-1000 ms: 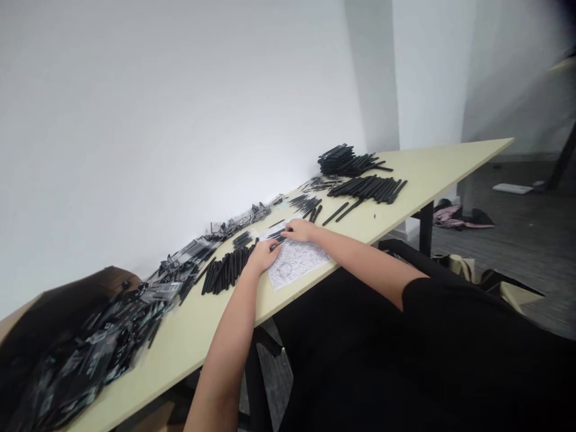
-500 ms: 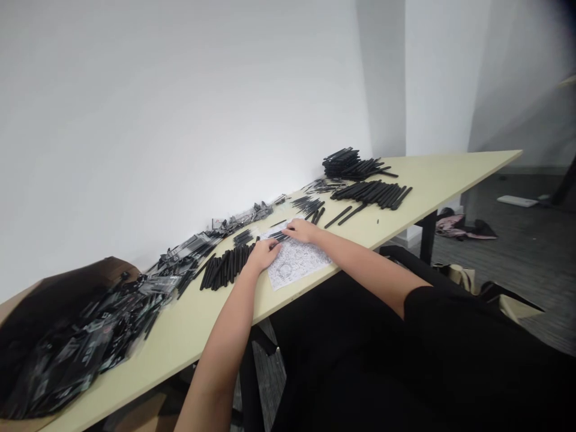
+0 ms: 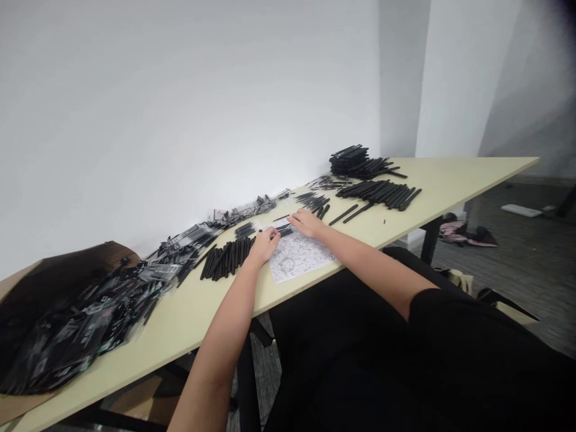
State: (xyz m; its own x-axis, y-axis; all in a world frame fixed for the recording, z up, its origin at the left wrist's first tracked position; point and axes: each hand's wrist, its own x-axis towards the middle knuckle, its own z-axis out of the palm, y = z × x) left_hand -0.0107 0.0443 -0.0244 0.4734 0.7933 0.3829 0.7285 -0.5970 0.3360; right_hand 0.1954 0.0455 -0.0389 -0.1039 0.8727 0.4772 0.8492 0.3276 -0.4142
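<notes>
A sheet of white paper [image 3: 300,258] covered in dense black print lies at the table's front edge. My left hand [image 3: 265,246] is closed at its left far corner, fingertips pinched by some thin black sticks [image 3: 284,229] lying on the sheet; what is in the pinch is too small to make out. My right hand [image 3: 306,223] rests at the sheet's far edge, its fingers bent together beside the same sticks, and its fingertips are partly hidden. Close to my left hand lies a row of thick black pen-like sticks [image 3: 227,258].
On the pale yellow table [image 3: 459,180], more thick black sticks [image 3: 380,193] lie right, with a stacked pile [image 3: 348,161] behind. Thin dark pieces [image 3: 312,201] lie near the middle. Clear plastic sleeves [image 3: 189,240] run along the wall towards a large dark bag [image 3: 90,288].
The camera view has shifted slightly. My hands have moved a little apart, showing more of the thin black sticks between them.
</notes>
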